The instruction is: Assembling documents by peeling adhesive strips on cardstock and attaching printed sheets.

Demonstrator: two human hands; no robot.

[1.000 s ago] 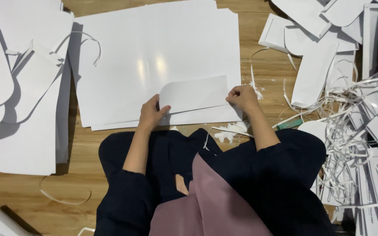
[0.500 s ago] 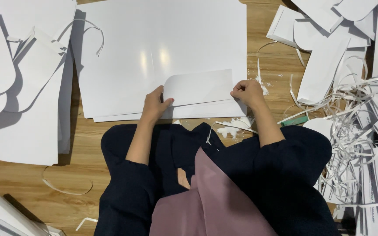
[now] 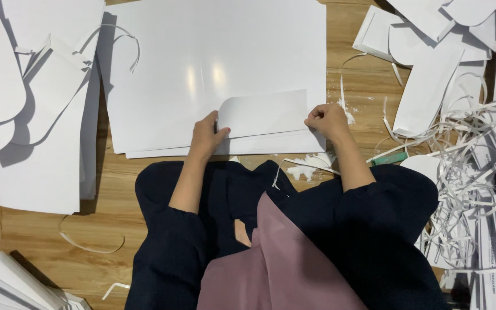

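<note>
A small white card piece (image 3: 264, 112) with one rounded corner lies on a stack of large white sheets (image 3: 202, 63) on the wooden floor. My left hand (image 3: 206, 135) presses on the piece's left end, thumb on top. At the piece's right end my right hand (image 3: 327, 120) is closed in a fist; whatever it grips is too small to make out. Both forearms come up from dark sleeves over my lap.
Cut white shapes (image 3: 12, 92) are piled at the left, more sheets (image 3: 7, 281) at the bottom left. Paper strips and offcuts (image 3: 477, 166) heap up at the right, with cut pieces (image 3: 426, 63) above. A green tool (image 3: 390, 158) lies by my right arm.
The view has shifted slightly, so the sheets sit a little higher and further right. My hands stay on the small piece, its left end now showing a rounded corner.
</note>
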